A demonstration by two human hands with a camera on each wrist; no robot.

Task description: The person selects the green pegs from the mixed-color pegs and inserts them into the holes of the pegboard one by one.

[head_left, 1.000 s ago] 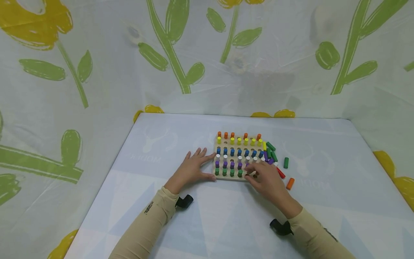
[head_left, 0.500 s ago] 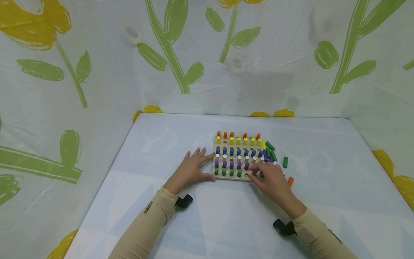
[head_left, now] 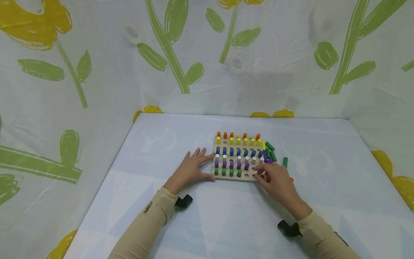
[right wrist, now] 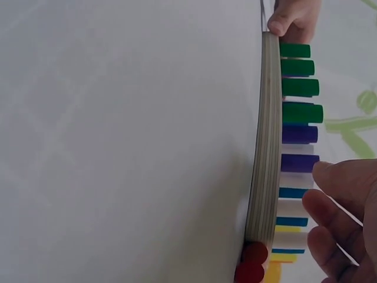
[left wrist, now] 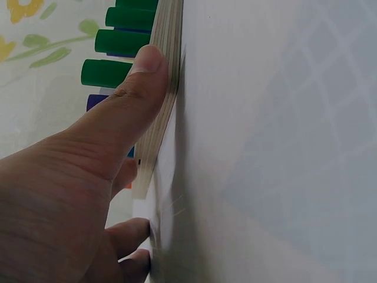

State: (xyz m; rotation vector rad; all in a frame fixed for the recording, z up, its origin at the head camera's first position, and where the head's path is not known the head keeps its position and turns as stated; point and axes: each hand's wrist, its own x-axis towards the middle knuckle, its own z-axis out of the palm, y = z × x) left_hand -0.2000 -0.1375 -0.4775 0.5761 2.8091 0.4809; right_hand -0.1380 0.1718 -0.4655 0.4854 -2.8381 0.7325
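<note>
A wooden pegboard (head_left: 226, 177) carries upright rows of orange, yellow, blue, white, purple and green pegs. At its left edge lies my left hand (head_left: 191, 169), fingers spread. In the left wrist view its thumb presses the board's layered edge close to the green pegs (left wrist: 106, 73). Over the board's front right part hovers my right hand (head_left: 275, 181), thumb and index apart above bare holes and no peg visible between them. From the right wrist view, the thumb tip is right by the end of a purple peg (right wrist: 299, 163), and the fingers are loosely bent.
Loose green pegs (head_left: 273, 155), a yellow one (head_left: 263, 145) and purple ones lie along the board's right side. Two red pegs (right wrist: 250, 272) lie against the board's end. An orange peg (head_left: 291, 179) is mostly hidden behind the right hand. Flower-patterned fabric walls surround the table.
My right hand has shifted a little to the right along the board's front rows, uncovering holes near the green row. My left hand has stayed in place.
</note>
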